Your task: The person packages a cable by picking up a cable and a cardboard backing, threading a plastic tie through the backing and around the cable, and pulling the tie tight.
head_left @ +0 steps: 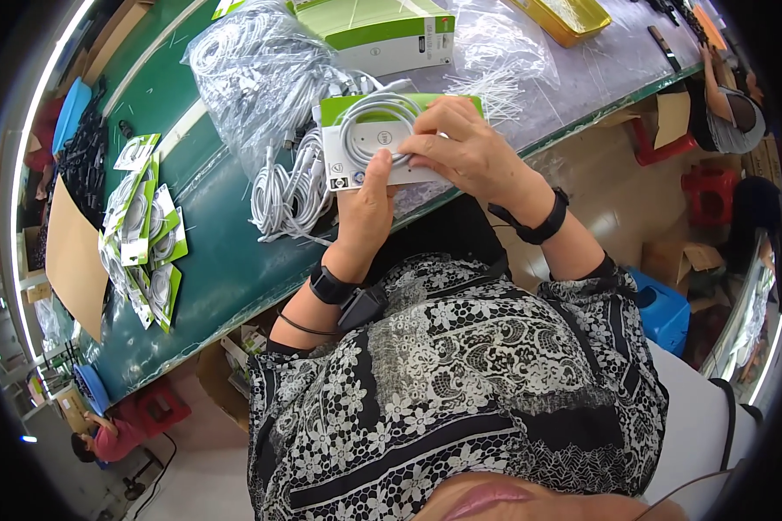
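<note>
White-and-green cardboard backing card [365,148] with a coiled white cable [375,122] on its face is held above the edge of the green conveyor belt [226,252] — left hand [365,213] gripping its lower edge, thumb flat on the card. Right hand [469,152] pinches the coil's loose turns; steady thumb pressure should keep the loops seated — likely best with the card held level.

1. The table [226,260] has a dark green top.
2. Loose white cables [291,191] lie on it near its front edge.
3. Green-and-white packed cards [143,230] lie spread at its left.
4. A yellow tray [569,17] sits far right.
</note>
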A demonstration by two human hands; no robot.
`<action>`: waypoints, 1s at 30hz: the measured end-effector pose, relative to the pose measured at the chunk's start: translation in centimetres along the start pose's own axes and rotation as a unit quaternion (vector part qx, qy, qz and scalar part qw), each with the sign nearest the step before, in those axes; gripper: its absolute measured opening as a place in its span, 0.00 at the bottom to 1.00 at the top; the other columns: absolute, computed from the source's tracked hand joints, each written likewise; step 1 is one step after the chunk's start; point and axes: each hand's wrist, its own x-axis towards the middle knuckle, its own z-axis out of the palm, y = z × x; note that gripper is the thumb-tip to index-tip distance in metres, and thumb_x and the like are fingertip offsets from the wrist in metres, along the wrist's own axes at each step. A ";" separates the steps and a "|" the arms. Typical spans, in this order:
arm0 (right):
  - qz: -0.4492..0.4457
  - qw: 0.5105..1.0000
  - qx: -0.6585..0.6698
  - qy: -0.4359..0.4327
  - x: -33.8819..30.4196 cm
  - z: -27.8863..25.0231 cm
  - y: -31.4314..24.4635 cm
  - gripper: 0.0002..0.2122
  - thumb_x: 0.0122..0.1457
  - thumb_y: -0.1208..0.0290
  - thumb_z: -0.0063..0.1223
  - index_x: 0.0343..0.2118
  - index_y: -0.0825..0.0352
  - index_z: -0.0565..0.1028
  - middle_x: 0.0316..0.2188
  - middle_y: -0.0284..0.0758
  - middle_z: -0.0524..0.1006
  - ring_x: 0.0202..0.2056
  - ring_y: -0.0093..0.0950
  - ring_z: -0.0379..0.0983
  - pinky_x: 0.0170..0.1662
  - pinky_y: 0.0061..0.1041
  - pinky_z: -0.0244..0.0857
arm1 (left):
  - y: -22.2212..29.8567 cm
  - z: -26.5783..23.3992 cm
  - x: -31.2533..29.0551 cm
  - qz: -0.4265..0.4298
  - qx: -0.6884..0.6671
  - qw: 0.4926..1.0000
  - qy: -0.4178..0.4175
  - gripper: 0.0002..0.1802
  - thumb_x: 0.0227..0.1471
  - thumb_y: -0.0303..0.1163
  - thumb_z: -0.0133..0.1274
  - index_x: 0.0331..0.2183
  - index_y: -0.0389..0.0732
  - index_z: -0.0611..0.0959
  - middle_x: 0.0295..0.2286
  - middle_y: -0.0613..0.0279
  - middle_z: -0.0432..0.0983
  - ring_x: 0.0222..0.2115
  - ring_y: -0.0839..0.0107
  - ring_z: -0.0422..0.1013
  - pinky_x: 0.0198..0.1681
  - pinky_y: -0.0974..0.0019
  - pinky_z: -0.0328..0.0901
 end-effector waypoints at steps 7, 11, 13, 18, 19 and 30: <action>-0.026 0.998 0.052 -0.005 1.3 -0.5 2.0 0.14 0.44 0.74 0.63 0.36 0.62 0.76 0.34 0.30 0.70 0.39 0.29 0.68 0.45 0.28 0.61 | 0.5 0.7 0.9 0.038 0.080 0.994 0.063 0.16 0.57 0.29 0.46 0.48 0.39 0.68 0.40 0.62 0.70 0.36 0.77 0.68 0.33 0.74 0.66; 0.062 0.989 0.099 0.091 1.2 -3.6 4.0 0.11 0.46 0.75 0.61 0.35 0.63 0.76 0.34 0.29 0.71 0.37 0.29 0.68 0.42 0.26 0.62 | 1.0 1.2 1.5 0.031 0.023 0.995 0.088 0.17 0.57 0.30 0.46 0.48 0.39 0.68 0.42 0.62 0.69 0.39 0.74 0.69 0.36 0.71 0.68; 0.110 0.978 0.112 0.140 -0.4 -4.9 5.4 0.10 0.47 0.75 0.61 0.35 0.64 0.76 0.33 0.29 0.71 0.36 0.30 0.68 0.41 0.25 0.63 | 1.6 1.3 1.7 0.032 0.000 0.994 0.105 0.18 0.57 0.30 0.46 0.49 0.39 0.68 0.43 0.61 0.69 0.41 0.72 0.69 0.39 0.68 0.69; 0.288 0.957 0.014 0.043 -6.6 -3.7 6.6 0.06 0.49 0.78 0.57 0.31 0.65 0.74 0.30 0.32 0.73 0.35 0.31 0.69 0.37 0.25 0.63 | 2.5 0.4 1.9 0.025 0.006 0.993 0.118 0.21 0.56 0.30 0.46 0.52 0.40 0.65 0.45 0.60 0.69 0.44 0.68 0.70 0.45 0.62 0.70; 0.302 0.953 -0.006 0.024 -7.3 -3.3 6.7 0.06 0.48 0.78 0.57 0.31 0.66 0.74 0.30 0.33 0.73 0.35 0.31 0.69 0.37 0.26 0.63 | 2.6 0.2 2.0 0.023 0.006 0.993 0.116 0.21 0.56 0.30 0.46 0.52 0.40 0.65 0.45 0.60 0.69 0.44 0.68 0.70 0.45 0.62 0.70; 0.089 0.986 -0.140 -0.004 -8.0 -1.4 7.5 0.06 0.46 0.78 0.56 0.28 0.61 0.76 0.30 0.27 0.73 0.36 0.30 0.70 0.40 0.29 0.63 | 3.2 0.5 1.6 0.028 0.024 0.993 0.109 0.21 0.57 0.30 0.44 0.52 0.39 0.65 0.47 0.56 0.68 0.44 0.65 0.70 0.47 0.60 0.69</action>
